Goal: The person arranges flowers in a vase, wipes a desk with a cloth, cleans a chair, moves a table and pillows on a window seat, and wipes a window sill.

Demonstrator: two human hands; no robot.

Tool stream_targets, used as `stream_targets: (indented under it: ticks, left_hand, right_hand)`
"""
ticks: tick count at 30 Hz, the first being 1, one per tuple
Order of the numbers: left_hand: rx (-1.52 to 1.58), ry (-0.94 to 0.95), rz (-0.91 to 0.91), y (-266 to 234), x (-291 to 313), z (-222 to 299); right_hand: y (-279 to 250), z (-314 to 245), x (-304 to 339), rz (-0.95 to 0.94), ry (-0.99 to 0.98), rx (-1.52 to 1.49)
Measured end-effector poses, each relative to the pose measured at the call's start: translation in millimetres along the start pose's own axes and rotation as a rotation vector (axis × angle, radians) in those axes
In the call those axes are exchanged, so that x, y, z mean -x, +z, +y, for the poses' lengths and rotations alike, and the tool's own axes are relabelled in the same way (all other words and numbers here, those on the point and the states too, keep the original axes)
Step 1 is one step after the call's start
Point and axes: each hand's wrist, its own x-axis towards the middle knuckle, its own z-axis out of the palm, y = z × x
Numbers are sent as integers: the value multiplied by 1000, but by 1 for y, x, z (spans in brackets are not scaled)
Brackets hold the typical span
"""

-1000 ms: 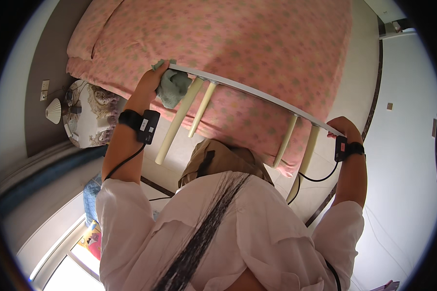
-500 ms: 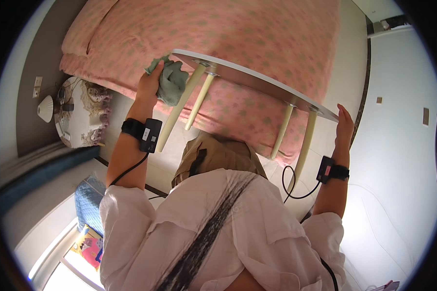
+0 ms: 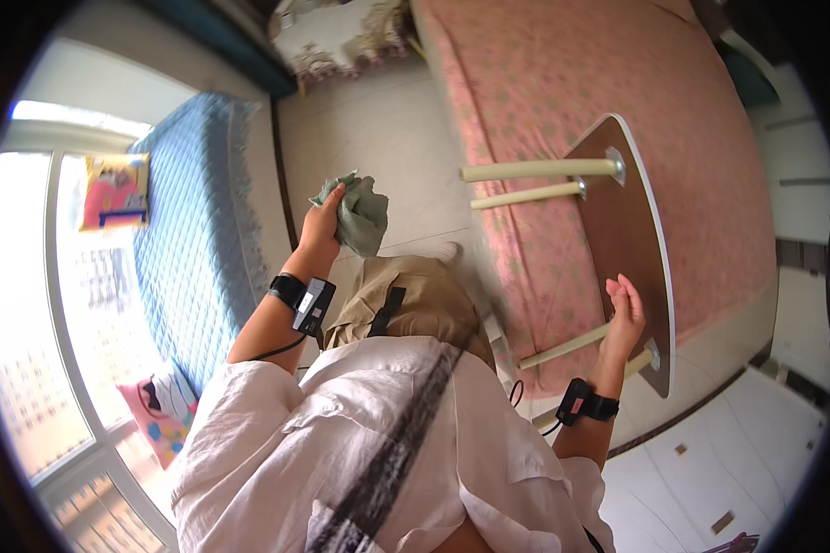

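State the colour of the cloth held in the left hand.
The cloth is a muted grey-green, seen best in the head view.

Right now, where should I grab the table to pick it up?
I'd take the table by its white rim, at the end nearest you, coming from the right. It looks tipped onto its side: the brown underside faces left and the legs stick out that way, so they'd probably get in your way there. The rim looks thin enough to grasp.
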Motion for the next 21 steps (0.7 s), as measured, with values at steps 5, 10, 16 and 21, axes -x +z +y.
stream_targets:
  ticks: [5,10,16,21]
  left_hand:
    - [232,110,126,-158,88,-21]
    - [427,286,174,-265,143,-49]
    - [666,444,394,-411,148,-75]
    - [926,455,552,-540,189,-91]
  right_hand:
    - [87,4,64,-274,13,-46]
    - [179,28,116,-565,-137,-96]
    - [336,7,215,-889,-104,-118]
    - [466,5,325,-1161,-96,11]
